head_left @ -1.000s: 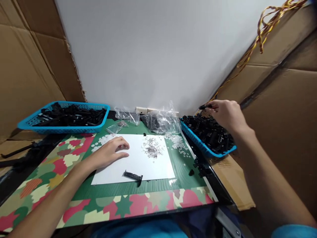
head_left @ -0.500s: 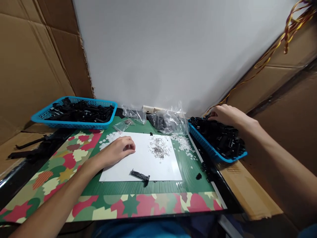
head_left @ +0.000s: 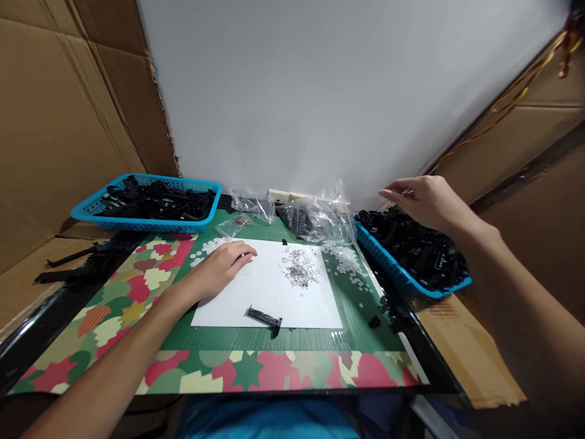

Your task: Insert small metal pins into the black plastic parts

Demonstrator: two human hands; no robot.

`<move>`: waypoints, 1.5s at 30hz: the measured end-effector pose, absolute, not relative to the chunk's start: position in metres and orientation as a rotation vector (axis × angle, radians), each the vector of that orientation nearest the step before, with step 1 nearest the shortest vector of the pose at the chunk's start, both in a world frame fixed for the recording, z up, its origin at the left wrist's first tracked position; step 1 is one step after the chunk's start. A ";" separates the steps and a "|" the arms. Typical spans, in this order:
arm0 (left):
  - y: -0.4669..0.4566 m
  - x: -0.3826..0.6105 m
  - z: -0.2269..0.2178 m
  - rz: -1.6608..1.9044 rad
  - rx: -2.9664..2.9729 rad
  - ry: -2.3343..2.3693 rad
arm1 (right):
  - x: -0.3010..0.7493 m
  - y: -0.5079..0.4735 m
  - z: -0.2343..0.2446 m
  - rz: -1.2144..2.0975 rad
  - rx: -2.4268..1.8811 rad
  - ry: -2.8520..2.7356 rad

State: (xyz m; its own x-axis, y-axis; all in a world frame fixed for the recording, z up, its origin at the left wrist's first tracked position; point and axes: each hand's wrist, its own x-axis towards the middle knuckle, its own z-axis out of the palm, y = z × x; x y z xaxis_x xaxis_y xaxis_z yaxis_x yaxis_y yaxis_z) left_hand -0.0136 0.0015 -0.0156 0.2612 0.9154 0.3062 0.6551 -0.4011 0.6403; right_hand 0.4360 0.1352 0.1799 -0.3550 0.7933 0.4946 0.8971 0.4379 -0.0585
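On the left part of a white sheet (head_left: pixel 269 292) rests my left hand (head_left: pixel 223 265), fingers loosely bent and thumb a little apart from them; I see nothing held in it. Raised over the blue basket of black plastic parts (head_left: pixel 423 250) at the right is my right hand (head_left: pixel 423 198). Its thumb and fingertips come together in a pinch, and whatever lies between them is too small or hidden to make out. One long black plastic part (head_left: pixel 264 317) lies near the sheet's front edge. A scatter of tiny metal pieces (head_left: pixel 299 268) covers the sheet's right half.
Another blue basket (head_left: pixel 146 228) with black parts stands at the back left. Small white discs (head_left: pixel 345 262) lie on the green mat beside the sheet. Clear plastic bags (head_left: pixel 320 219) sit along the back, before a grey wall. Cardboard (head_left: pixel 470 360) borders the right side.
My right hand has lifted up out of the right basket. My left hand has shifted slightly, its fingers straighter. The whole view has moved a little.
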 end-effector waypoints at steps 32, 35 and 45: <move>-0.024 -0.001 0.030 0.639 1.757 0.965 | 0.201 0.040 0.008 0.633 -1.080 -2.669; -0.031 0.009 0.035 0.302 1.596 0.844 | 0.216 0.042 0.011 0.668 -1.066 -2.606; -0.038 0.036 0.025 0.247 1.795 0.856 | 0.288 0.050 0.025 1.305 -0.871 -2.133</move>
State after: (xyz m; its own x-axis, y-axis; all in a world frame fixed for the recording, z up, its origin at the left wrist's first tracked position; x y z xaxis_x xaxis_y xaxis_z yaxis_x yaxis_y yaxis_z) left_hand 0.0364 -0.0377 0.0251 0.7193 0.6552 -0.2309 0.4314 -0.1607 0.8877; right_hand 0.2878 0.0496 0.0249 -0.6772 0.7318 0.0771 0.2645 0.3399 -0.9025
